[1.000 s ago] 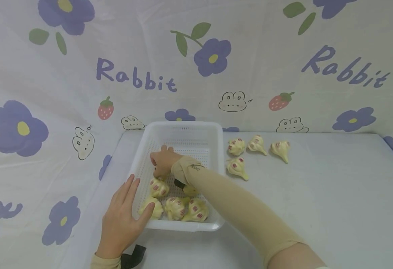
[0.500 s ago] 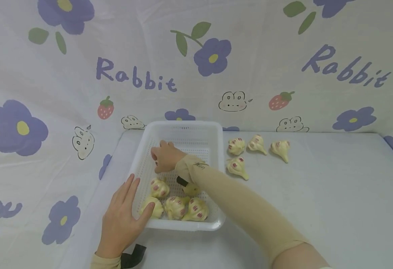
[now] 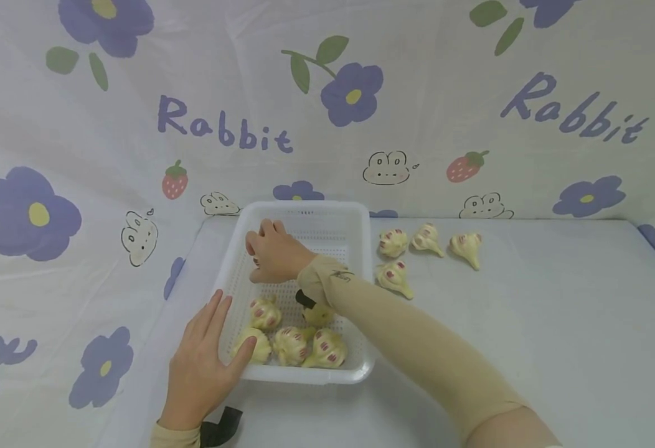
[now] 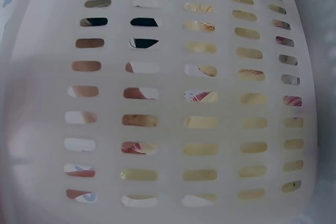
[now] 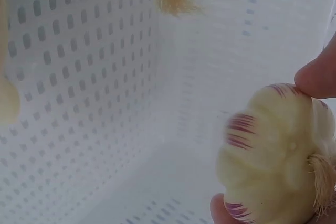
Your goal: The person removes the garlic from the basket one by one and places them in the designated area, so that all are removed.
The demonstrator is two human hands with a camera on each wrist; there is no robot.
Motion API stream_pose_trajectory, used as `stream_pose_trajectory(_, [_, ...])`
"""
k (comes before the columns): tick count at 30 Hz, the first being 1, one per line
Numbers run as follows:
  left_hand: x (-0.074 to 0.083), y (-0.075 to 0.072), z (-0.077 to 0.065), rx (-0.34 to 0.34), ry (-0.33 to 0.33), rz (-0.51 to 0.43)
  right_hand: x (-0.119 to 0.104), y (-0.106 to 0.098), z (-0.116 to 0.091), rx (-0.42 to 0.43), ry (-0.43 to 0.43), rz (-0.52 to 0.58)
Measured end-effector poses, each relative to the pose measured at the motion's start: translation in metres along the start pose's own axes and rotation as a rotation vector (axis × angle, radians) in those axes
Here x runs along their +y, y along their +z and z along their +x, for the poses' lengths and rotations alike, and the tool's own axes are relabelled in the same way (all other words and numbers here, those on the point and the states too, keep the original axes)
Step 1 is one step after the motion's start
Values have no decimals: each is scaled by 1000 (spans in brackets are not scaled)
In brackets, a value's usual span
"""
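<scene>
Landmark: white rectangular perforated plastic basket point(image 3: 335, 376). Right hand point(image 3: 278, 254) is inside it, toward the far left part; thumb and fingers grasp a pale-yellow, purple-streaked garlic bulb point(image 5: 270, 156) with a straw-coloured root tuft point(image 5: 321, 182). Head view mostly hides that bulb behind the hand; right wrist view shows it clearly, with finger and thumb ends on opposite sides. Left hand point(image 3: 201, 358) is at the basket's left side near the near corner, fingers extended along the wall, thumb reaching over the rim, gripping no bulb. Can't tell if the thumb touches the bulb behind it. Five more pale-yellow bulbs point(image 3: 291, 346) visible in the basket's near half, three of them along the near wall. Four loose purple-marked bulbs point(image 3: 395, 278) lie right of the basket on the pale grey table point(image 3: 535, 336). White cloth printed with purple flowers point(image 3: 451, 68) hangs behind the basket. Beige sleeves point(image 3: 411, 342) on both arms.
</scene>
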State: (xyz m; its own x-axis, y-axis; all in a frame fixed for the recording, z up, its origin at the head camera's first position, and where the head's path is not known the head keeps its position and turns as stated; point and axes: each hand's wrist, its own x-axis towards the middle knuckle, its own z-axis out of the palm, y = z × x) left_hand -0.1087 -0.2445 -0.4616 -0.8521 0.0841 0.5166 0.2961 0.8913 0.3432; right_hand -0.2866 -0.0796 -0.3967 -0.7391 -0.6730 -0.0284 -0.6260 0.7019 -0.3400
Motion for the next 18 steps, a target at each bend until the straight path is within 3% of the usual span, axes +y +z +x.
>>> stream_pose_trajectory(9, [2, -1, 1, -19, -18, 7, -5, -7, -10, 35, -39, -48])
stream_pose_trajectory(18, [4, -2, 1, -6, -7, -9, -3, -19, -33, 80, -87, -23])
